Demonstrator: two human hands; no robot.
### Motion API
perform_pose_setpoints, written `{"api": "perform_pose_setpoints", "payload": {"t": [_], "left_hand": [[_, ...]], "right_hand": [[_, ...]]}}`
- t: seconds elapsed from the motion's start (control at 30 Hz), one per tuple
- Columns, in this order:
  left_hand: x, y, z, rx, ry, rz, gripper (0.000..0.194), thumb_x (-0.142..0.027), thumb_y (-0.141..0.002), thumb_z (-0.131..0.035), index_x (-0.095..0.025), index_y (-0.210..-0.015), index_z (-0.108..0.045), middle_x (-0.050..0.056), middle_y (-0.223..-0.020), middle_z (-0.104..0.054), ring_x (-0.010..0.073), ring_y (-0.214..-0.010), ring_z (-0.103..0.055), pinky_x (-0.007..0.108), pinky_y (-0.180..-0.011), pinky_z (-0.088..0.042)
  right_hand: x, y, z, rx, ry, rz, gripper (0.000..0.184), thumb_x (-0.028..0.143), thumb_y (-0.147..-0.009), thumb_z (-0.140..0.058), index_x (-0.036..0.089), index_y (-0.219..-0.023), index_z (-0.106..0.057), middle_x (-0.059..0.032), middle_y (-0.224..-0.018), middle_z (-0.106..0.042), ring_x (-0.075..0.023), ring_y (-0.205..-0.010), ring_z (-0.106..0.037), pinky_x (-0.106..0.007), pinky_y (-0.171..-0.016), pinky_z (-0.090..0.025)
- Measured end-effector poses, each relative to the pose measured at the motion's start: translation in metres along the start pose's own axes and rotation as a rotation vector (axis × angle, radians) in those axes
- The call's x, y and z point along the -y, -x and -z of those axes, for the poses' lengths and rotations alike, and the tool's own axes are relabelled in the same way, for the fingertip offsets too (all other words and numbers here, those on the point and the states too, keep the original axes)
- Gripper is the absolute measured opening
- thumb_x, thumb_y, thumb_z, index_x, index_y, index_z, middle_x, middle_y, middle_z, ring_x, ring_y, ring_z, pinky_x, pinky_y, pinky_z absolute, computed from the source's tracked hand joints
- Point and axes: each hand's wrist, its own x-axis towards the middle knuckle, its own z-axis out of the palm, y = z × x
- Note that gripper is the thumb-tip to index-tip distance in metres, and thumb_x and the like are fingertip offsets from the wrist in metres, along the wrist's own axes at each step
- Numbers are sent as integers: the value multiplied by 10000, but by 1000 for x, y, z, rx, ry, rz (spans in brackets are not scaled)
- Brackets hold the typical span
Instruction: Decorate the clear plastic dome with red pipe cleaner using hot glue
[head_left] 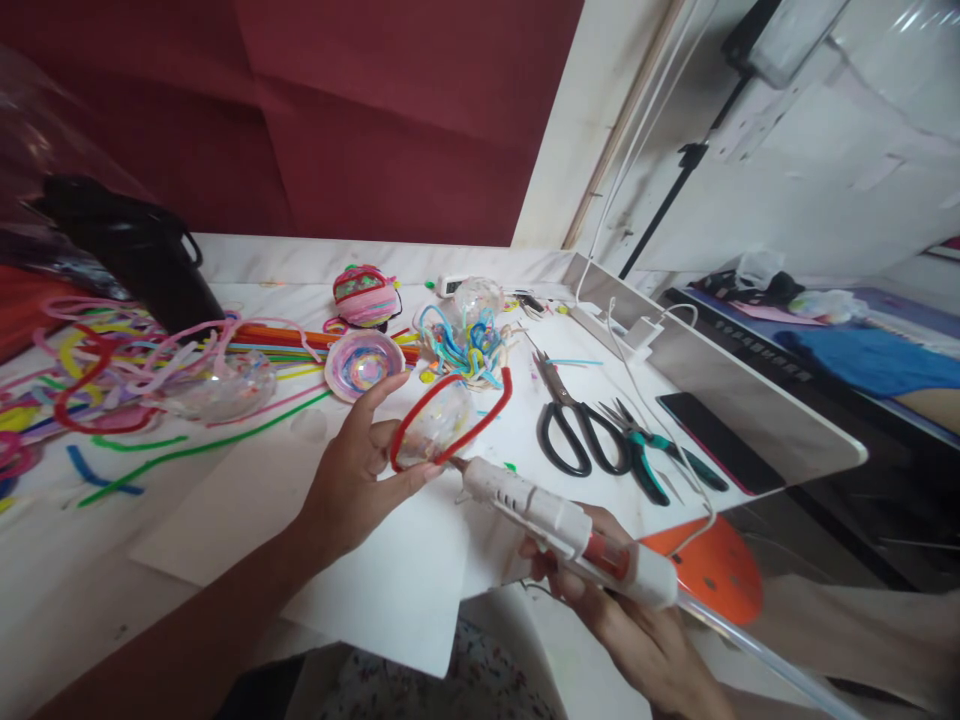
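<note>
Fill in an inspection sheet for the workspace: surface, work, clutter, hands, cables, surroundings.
Surface: white table, with paper below the hands.
Work: red strip bent along a clear shell; glue gun nozzle beside it, contact unclear.
Clutter: pipe cleaners and bottle at left; scissors, pliers and phone at right.
Hands: left hand holds red strip and clear shell; right hand grips the glue gun.
Cables: white cord crosses the pliers.
Surroundings: dark red sheet behind, black stand at right.

Both hands apart, each mid-grip
</note>
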Motion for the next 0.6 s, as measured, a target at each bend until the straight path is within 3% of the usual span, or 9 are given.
{"api": "perform_pose_setpoints", "payload": {"t": [0.27, 0.6], "left_hand": [[-2, 0, -1, -8, -23, 3, 810, -196, -713, -816, -217, -1405, -397, 0, -843, -814, 177, -809, -773, 286, -827, -587], [0, 1, -1, -9, -11, 22, 857, -259, -709, -826, -207, -1442, -386, 33, -861, -810, 224, -854, -775, 348, -856, -587]], "right_hand": [[2, 1, -1, -21, 48, 2, 253, 449, -989, -540, 259, -1131, -629, -67, -912, -690, -205, -781, -687, -275, -644, -570], [0, 2, 0, -44, 67, -37, 241, 427, -969, -582, 264, -1138, -641, -83, -975, -703, -222, -830, -693, -302, -702, -601]]}}
